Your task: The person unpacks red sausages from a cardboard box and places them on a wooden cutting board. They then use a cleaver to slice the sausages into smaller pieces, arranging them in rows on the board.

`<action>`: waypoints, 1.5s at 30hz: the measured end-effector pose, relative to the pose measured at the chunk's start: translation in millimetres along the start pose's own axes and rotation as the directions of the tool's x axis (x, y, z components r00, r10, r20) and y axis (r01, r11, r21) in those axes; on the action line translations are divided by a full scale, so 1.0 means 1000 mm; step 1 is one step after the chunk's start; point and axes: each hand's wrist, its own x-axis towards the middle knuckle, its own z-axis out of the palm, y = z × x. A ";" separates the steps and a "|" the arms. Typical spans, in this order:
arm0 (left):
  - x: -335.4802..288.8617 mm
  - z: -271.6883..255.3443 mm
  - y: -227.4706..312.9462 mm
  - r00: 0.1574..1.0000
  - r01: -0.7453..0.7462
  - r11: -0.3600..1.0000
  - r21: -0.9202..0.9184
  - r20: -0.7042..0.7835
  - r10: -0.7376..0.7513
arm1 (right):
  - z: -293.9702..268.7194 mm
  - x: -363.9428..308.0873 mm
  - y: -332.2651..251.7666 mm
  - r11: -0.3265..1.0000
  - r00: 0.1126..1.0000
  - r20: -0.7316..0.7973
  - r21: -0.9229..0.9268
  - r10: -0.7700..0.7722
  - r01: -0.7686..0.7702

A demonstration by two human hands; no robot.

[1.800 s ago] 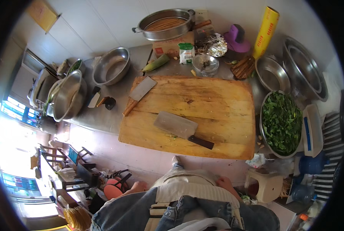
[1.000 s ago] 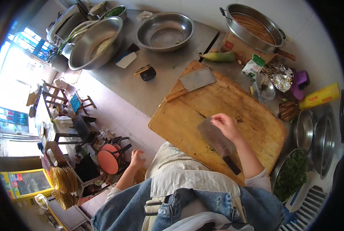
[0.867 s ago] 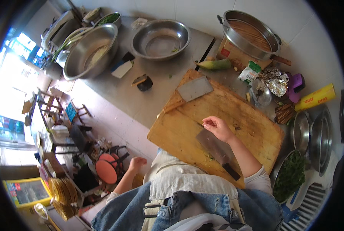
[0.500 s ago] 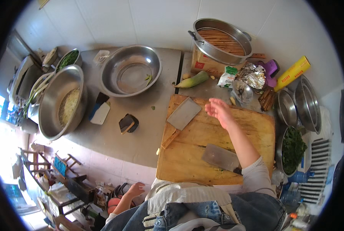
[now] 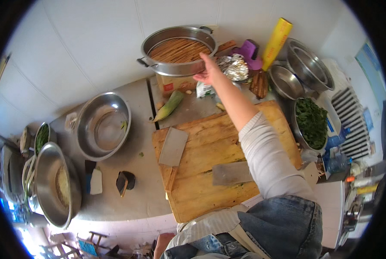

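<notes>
My right hand (image 5: 208, 71) reaches over the cutting board to a steel steamer pan (image 5: 171, 69) and grips the near right of its rim, thumb over the edge and fingers underneath. Thin wooden sticks (image 5: 180, 49) line the inside of this pan, which has black handles and stands on a cardboard box (image 5: 171, 84). A bit of my left hand (image 5: 162, 242) shows low at the bottom edge; its fingers are hidden. Below my right arm, one cleaver (image 5: 174, 146) rests on the wooden board (image 5: 201, 203) and a second cleaver (image 5: 229, 173) is partly covered by the sleeve.
Two large steel basins (image 5: 86, 146) (image 5: 74, 185) stand on the left counter. A corn cob (image 5: 169, 105) lies beyond the board. On the right are crumpled foil (image 5: 234, 67), a yellow box (image 5: 277, 43), steel bowls (image 5: 286, 82) and a bowl of leafy greens (image 5: 310, 123).
My right hand has gone from open above the board to the steamer pan's rim and taken hold of it. The view has turned to the right; my left hand has nearly left the picture.
</notes>
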 end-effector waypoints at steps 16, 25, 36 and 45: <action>-0.052 -0.149 0.338 0.608 -0.717 0.686 -0.123 -0.591 0.530 | 0.097 -0.124 0.090 0.994 0.851 0.517 -0.094 0.093 -0.052; 0.005 -0.324 0.385 0.627 -0.726 0.363 -0.584 -0.779 0.000 | 0.174 -0.157 0.234 0.925 0.760 0.560 -0.351 0.330 -0.143; 0.111 -0.407 0.309 0.662 -0.700 0.251 -0.669 -0.739 -0.123 | 0.089 -0.135 0.246 0.674 0.705 0.576 -0.715 0.413 0.189; 0.092 -0.418 0.307 0.617 -0.428 0.816 -0.389 -0.785 -0.051 | -0.034 -0.095 0.178 0.702 0.841 0.451 -0.701 0.298 0.128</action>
